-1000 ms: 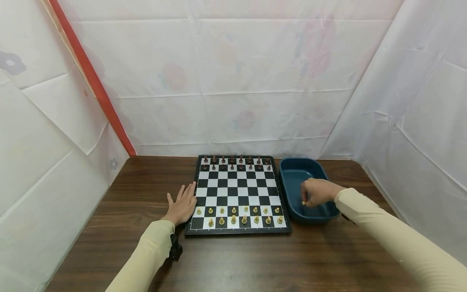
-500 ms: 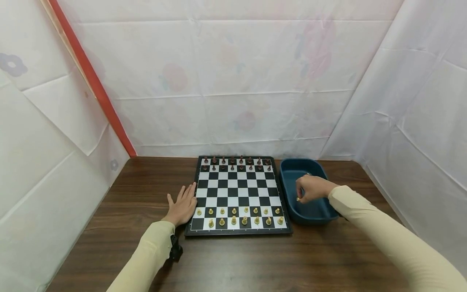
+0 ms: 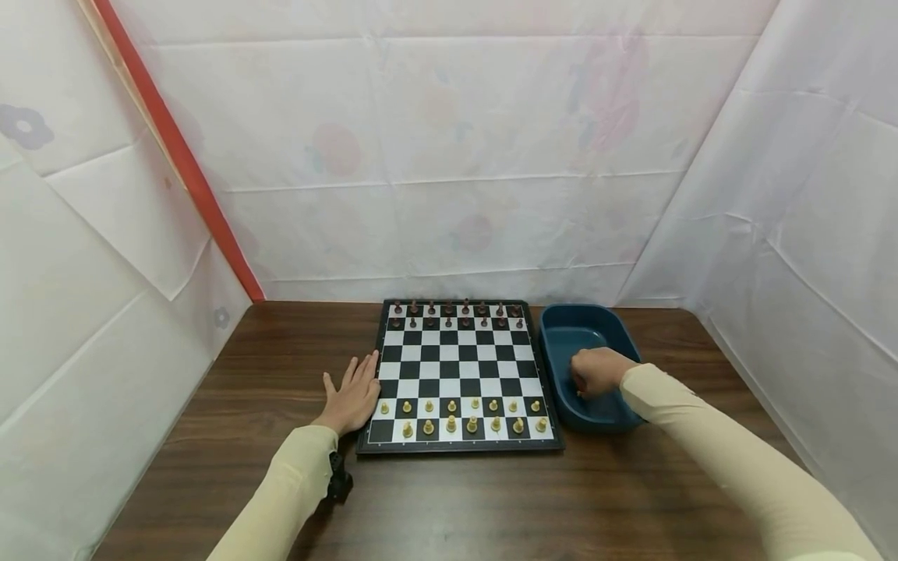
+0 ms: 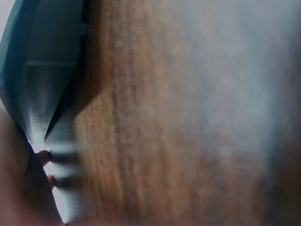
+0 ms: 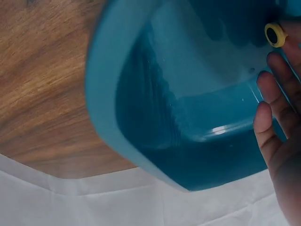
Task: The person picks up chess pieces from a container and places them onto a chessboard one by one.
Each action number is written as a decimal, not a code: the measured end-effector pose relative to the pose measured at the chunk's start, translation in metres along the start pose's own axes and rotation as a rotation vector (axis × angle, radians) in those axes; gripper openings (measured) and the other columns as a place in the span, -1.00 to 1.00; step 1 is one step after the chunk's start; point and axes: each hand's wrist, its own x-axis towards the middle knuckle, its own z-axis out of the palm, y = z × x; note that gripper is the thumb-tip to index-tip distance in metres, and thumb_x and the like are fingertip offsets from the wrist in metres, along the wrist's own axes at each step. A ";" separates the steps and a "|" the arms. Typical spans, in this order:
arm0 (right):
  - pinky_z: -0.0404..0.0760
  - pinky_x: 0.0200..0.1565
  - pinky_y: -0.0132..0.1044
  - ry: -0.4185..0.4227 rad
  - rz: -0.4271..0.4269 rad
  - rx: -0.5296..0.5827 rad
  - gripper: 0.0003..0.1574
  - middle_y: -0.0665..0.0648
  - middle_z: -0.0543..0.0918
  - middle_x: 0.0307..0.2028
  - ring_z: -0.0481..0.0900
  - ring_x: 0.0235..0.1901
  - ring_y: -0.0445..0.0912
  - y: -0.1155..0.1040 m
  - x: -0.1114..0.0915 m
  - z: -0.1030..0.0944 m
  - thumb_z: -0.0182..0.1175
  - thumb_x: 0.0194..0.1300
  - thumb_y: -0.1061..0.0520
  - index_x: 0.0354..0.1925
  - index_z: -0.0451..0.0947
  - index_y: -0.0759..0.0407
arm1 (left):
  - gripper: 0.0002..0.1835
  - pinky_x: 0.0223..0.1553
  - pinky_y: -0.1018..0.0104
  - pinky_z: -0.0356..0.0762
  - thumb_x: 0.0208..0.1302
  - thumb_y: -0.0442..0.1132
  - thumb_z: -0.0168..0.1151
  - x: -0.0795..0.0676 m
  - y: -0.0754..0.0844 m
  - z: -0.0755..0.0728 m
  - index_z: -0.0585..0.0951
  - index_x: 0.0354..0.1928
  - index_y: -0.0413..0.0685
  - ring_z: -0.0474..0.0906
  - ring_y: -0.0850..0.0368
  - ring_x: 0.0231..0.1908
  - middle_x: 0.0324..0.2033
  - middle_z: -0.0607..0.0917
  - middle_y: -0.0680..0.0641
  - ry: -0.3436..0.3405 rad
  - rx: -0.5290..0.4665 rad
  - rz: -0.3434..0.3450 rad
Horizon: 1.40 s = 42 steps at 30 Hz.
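Note:
My left hand (image 3: 351, 396) lies flat with fingers spread against the left edge of a chessboard (image 3: 449, 354). In the left wrist view, two fingertips (image 4: 44, 157) show beside the board's dark edge. Over the blue plastic basin (image 3: 571, 335) to the board's right, my right hand (image 3: 596, 372) pinches a small chess piece. The right wrist view shows that yellow chess piece (image 5: 274, 35), its round dark base turned to the camera, while the other fingers stay extended. Yellow pieces (image 3: 451, 424) stand in two rows on the near side; dark red pieces (image 3: 448, 309) fill two far rows.
The board and basin stand side by side on a dark wood-grain table (image 3: 449, 499). White patterned sheeting (image 3: 449, 156) hangs behind and at both sides. A red strip (image 3: 182, 156) runs up the left corner.
My right hand has shifted slightly left over the basin, still pinching the piece, which the fingers now mostly hide in the head view. My left hand stays at the board's edge.

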 end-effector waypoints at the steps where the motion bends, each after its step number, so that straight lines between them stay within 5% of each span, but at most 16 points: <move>1: 0.43 -0.52 -0.32 0.001 0.000 -0.009 -0.67 -0.13 0.41 -0.62 0.37 -0.57 -0.23 0.000 0.000 0.001 0.44 0.00 0.13 -0.68 0.47 -0.07 | -0.40 0.16 -0.43 -0.61 0.50 -0.12 -0.43 0.000 0.000 0.000 -0.13 0.51 -0.11 -0.24 -0.22 0.43 0.45 0.01 -0.22 0.002 -0.001 0.003; 18: 0.43 -0.54 -0.33 -0.017 -0.004 -0.056 -0.69 -0.13 0.41 -0.59 0.38 -0.59 -0.24 -0.006 0.003 -0.003 0.41 -0.02 0.17 -0.65 0.46 -0.07 | -0.39 0.16 -0.43 -0.62 0.50 -0.12 -0.43 0.002 -0.001 0.001 -0.14 0.51 -0.09 -0.25 -0.21 0.44 0.46 0.00 -0.22 -0.003 -0.001 0.004; 30: 0.51 -0.43 -0.29 0.096 -0.011 -0.048 -0.85 -0.15 0.52 -0.44 0.43 -0.47 -0.23 -0.004 -0.014 -0.033 0.44 -0.06 0.07 -0.57 0.62 -0.12 | -0.39 0.16 -0.43 -0.61 0.49 -0.12 -0.44 0.002 0.000 -0.002 -0.14 0.51 -0.10 -0.24 -0.22 0.43 0.46 0.00 -0.23 0.000 -0.002 0.004; 42: 0.54 -0.38 -0.26 0.200 -0.048 -0.078 -0.87 -0.10 0.57 -0.41 0.59 -0.29 -0.08 -0.022 -0.007 -0.071 0.42 -0.03 0.05 -0.56 0.63 -0.12 | -0.39 0.16 -0.42 -0.63 0.49 -0.11 -0.45 0.001 0.001 -0.001 -0.14 0.51 -0.11 -0.26 -0.23 0.43 0.46 -0.01 -0.24 -0.012 -0.005 -0.010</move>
